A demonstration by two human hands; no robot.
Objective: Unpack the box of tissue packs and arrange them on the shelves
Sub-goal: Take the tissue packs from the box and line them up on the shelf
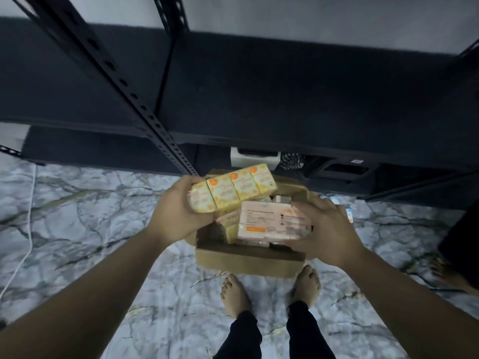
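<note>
An open cardboard box (248, 260) stands on the floor just ahead of my bare feet. My left hand (178, 216) grips a yellow bundle of tissue packs (233, 190), held above the box's far left corner. My right hand (329, 231) holds a pale pink bundle of tissue packs (269, 221) by its right end, label side up, over the box opening. More packs (228, 229) lie inside the box, mostly hidden. A dark metal shelf (285, 86) spans the view above the box; its top surface is bare.
A perforated shelf upright (134, 97) runs diagonally down to the box. Under the shelf sit a white container (255, 156) and a dark bin (339, 169). A white cable (26, 229) trails over the marble-patterned floor at left. Another person's foot (451, 275) is at right.
</note>
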